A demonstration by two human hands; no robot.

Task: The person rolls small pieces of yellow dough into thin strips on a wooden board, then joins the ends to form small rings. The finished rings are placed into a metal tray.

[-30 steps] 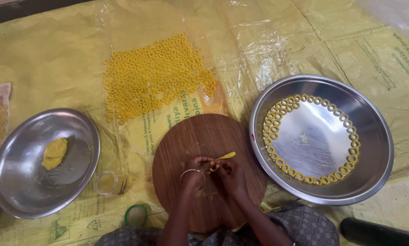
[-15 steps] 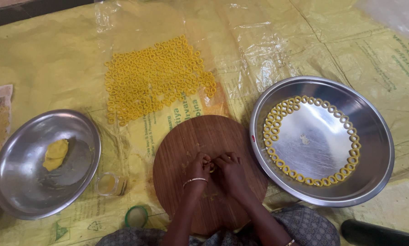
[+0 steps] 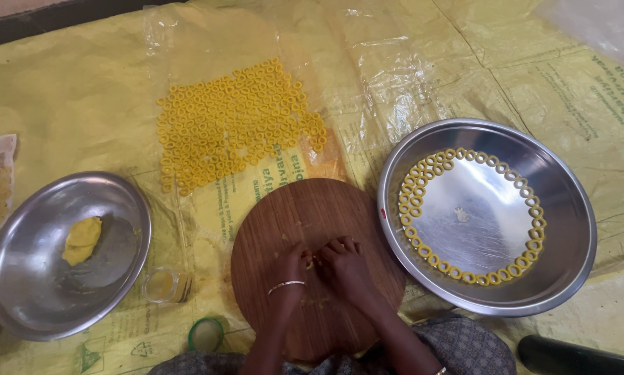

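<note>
Both of my hands meet over the middle of a round wooden board [image 3: 305,208]. My left hand [image 3: 289,267], with a thin bangle at the wrist, and my right hand [image 3: 344,266] pinch a small piece of yellow dough [image 3: 310,263] between the fingertips; most of the piece is hidden by the fingers. A steel plate [image 3: 569,229] to the right of the board carries a ring of small yellow dough loops [image 3: 423,251] laid around its inner edge.
A large patch of yellow dough rings [image 3: 232,125] dries on clear plastic beyond the board. At left a steel bowl [image 3: 20,292] holds a lump of yellow dough [image 3: 82,239]. A small glass jar [image 3: 162,285] and a green-rimmed lid [image 3: 206,334] lie by the board. Yellow sacking covers the floor.
A second ago a short yellow dough strip stuck out to the right of my fingers; now both hands have closed together over it and it is almost hidden.
</note>
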